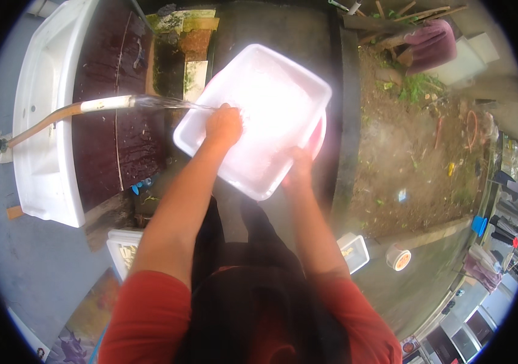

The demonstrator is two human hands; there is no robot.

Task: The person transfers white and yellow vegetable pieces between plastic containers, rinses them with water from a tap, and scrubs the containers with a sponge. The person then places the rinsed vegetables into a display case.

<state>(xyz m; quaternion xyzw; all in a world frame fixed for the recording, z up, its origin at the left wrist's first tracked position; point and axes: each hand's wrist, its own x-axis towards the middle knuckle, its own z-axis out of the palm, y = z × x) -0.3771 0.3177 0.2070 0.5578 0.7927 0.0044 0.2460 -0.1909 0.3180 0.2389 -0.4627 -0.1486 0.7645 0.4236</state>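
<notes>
A white rectangular plastic tub [247,189] is held tilted in front of me, its inside washed out by glare. My right hand [301,164] grips its near right rim, the thumb over the inner side. My left hand [225,123] is inside the tub near the left corner with its fingers curled; whether anything is in them is hidden. Water [163,102] runs from a white pipe end [106,103] on an orange-brown hose [45,123] and lands beside my left hand. Behind the tub, part of a pink basin [317,136] shows at the right.
On the left stands a white sink [65,182] with a dark red tiled side [97,150]. White crates [120,248] and a white container [355,252] stand low on either side of me. Farther right are a lidded bucket [398,258], a concrete kerb [349,136] and bare soil [400,150].
</notes>
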